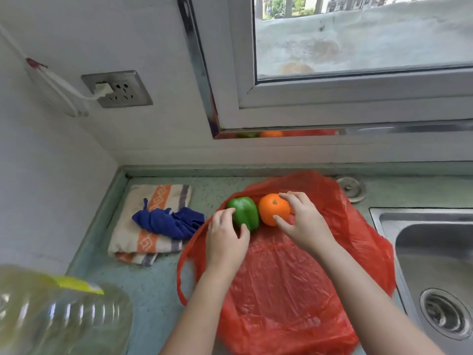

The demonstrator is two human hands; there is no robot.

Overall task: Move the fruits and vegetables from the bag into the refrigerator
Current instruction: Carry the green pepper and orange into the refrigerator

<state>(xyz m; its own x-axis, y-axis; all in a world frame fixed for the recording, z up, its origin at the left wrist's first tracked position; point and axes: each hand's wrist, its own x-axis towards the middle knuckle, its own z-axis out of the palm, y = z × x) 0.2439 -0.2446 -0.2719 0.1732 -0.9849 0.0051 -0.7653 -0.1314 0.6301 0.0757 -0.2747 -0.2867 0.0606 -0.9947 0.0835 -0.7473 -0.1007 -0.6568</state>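
Under the window, a speckled green tabletop runs from the wall corner to a steel sink, and a red bag lies flattened across it. Both pieces of produce sit at the bag's far mouth, touching each other: a green pepper under the left fingers and an orange under the right fingers. No refrigerator shows from where I stand. The main risk, to my eye, is the orange. It is round and smooth and is gripped by the fingertips rather than cupped, so a loose lift could let it roll away past the fingers or rightward into the sink. The bag's slack film could also cling and drag up with either piece. The left hand reaches forward palm down, fingers curled over the pepper's left side and thumb on its near face, clamped on it. The right hand arches over the orange, fingers across its top and thumb on its near side, pinching it between them. Left of the left fingers a blue cloth lies on a folded towel.
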